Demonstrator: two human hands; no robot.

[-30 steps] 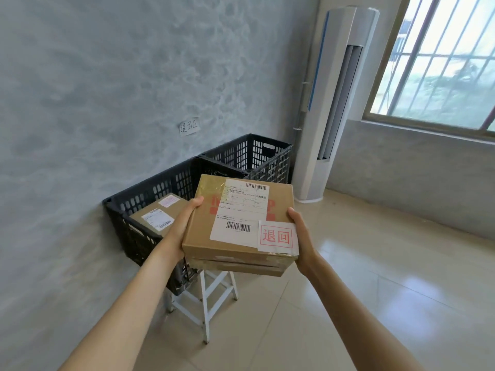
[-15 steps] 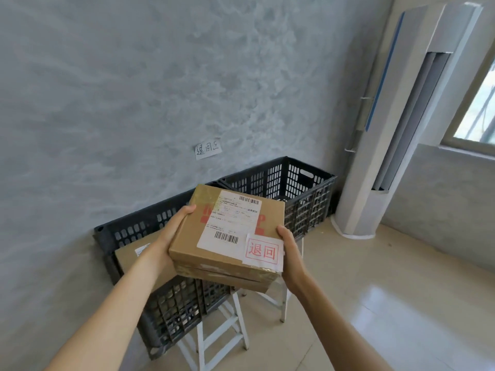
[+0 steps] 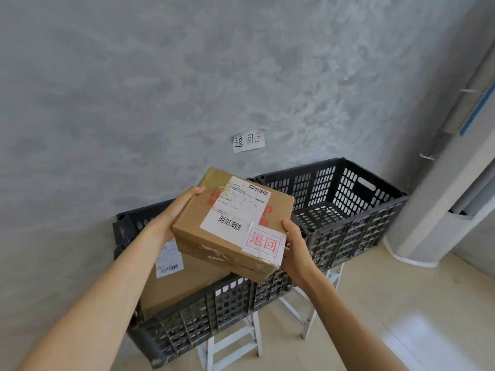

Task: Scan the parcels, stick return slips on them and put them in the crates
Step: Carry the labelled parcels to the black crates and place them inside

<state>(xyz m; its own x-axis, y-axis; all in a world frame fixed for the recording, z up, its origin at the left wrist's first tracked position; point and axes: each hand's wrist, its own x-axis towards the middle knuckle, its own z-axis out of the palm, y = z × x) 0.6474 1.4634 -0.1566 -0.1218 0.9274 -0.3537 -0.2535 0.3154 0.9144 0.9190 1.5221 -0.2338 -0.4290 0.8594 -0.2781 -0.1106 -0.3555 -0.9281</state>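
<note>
I hold a brown cardboard parcel [image 3: 192,223] in the air over the left black crate [image 3: 214,306]. It bears a white shipping label with barcodes and a white return slip [image 3: 263,243] with red characters at its near right corner. My left hand [image 3: 176,210] grips its left side, thumb on top. My right hand [image 3: 294,245] grips its right near corner. Another brown parcel [image 3: 184,282] with a white label lies inside the left crate, under the held one.
A second black crate [image 3: 356,210] stands to the right, holding nothing I can see. Both crates rest on white stools [image 3: 233,346] against a grey wall with a handwritten paper sign [image 3: 249,141]. A tall white air conditioner [image 3: 442,204] stands at right; beige tiled floor below.
The view has come closer and turned left toward the crates. The parcel in both hands has moved forward, over the left crate and the parcel inside it.
</note>
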